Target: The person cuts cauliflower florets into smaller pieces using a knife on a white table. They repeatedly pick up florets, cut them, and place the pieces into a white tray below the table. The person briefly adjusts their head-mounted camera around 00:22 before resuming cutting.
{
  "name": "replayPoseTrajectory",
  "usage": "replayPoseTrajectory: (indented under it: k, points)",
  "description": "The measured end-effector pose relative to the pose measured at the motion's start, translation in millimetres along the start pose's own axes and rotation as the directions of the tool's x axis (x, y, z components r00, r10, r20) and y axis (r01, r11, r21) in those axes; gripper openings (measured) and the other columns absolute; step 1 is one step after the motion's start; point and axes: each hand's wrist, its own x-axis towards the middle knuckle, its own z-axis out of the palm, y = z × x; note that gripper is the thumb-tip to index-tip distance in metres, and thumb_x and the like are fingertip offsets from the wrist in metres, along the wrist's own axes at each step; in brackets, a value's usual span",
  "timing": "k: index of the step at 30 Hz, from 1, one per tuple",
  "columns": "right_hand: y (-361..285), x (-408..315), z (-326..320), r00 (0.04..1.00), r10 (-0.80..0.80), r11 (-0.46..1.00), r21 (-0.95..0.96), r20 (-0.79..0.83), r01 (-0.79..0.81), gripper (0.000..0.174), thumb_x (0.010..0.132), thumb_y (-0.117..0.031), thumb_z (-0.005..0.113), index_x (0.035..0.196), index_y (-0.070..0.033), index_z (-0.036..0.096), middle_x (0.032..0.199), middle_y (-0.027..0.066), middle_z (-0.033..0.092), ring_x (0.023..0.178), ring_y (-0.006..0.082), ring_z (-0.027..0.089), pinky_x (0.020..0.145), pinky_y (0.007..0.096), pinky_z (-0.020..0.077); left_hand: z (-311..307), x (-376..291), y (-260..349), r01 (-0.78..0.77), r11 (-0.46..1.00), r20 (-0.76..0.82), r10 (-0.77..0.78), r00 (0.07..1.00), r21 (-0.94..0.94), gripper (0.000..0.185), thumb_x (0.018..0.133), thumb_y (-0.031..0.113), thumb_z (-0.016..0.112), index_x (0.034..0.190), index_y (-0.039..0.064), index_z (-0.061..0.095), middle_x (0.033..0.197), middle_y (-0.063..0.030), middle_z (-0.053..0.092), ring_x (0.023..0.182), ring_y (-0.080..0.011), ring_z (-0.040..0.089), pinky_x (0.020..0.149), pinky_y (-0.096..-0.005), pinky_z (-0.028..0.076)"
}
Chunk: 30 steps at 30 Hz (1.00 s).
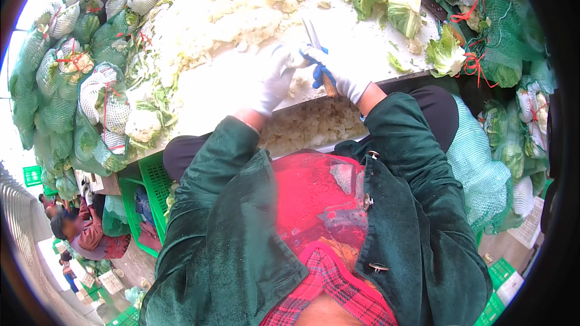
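Note:
Both my hands wear white gloves with blue palms, close together over the front edge of a white work table (213, 86). My right hand (333, 70) is closed around the wooden handle of a knife (311, 31), its blade pointing away from me. My left hand (278, 74) is beside it, fingers bent near a pale piece; glare hides whether it grips that piece. Cut cauliflower florets (244, 18) lie heaped beyond my hands. Below the table edge, a container holds many more cauliflower pieces (312, 127).
Netted bags of cauliflower (68, 86) crowd the left side, and more netted bags (503, 22) stand at the right. Leafy trimmings (403, 9) and a second knife (432, 7) lie at the back right. Green crates (154, 190) stand at lower left, near a co-worker (93, 235).

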Motion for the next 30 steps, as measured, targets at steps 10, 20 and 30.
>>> replayPoseTrajectory:
  k: [10,20,30]
  points:
    - [9.2,-39.8,25.4,0.985,-0.123,0.967,-0.207,0.122,0.147,0.03,0.092,-0.025,0.073,0.113,-0.004,0.068,0.083,0.0006,0.064,0.064,0.0087,0.057,0.049,0.025,0.0457,-52.3,-41.8,61.7,0.479,0.036,0.416,-0.442,0.794,-0.877,0.046,0.097,0.023,0.065,0.138,0.006,0.053,0.122,-0.0077,0.061,0.106,-0.0186,0.061,0.094,-0.0358,0.051]
    - [29.7,-69.3,55.9,0.992,-0.122,0.989,-0.078,0.025,0.124,0.031,0.092,-0.02,0.073,0.117,-0.003,0.066,0.084,0.0024,0.066,0.06,0.0092,0.057,0.052,0.0253,0.0515,-48.2,-78.4,58.8,0.304,0.054,0.25,-0.445,0.86,-0.951,0.04,0.097,0.016,0.063,0.134,0.005,0.055,0.119,-0.0077,0.065,0.112,-0.0183,0.06,0.096,-0.0341,0.05]
    - [29.4,-105.1,82.1,0.965,-0.198,0.935,-0.261,0.174,0.239,0.028,0.093,-0.021,0.071,0.114,-0.001,0.068,0.081,0.0021,0.064,0.062,0.0067,0.055,0.052,0.0264,0.0496,-42.9,-96.3,36.9,0.251,-0.314,0.384,-0.496,0.779,-0.916,0.039,0.098,0.013,0.062,0.135,0.008,0.052,0.109,-0.0065,0.064,0.1,-0.021,0.065,0.088,-0.0357,0.055]
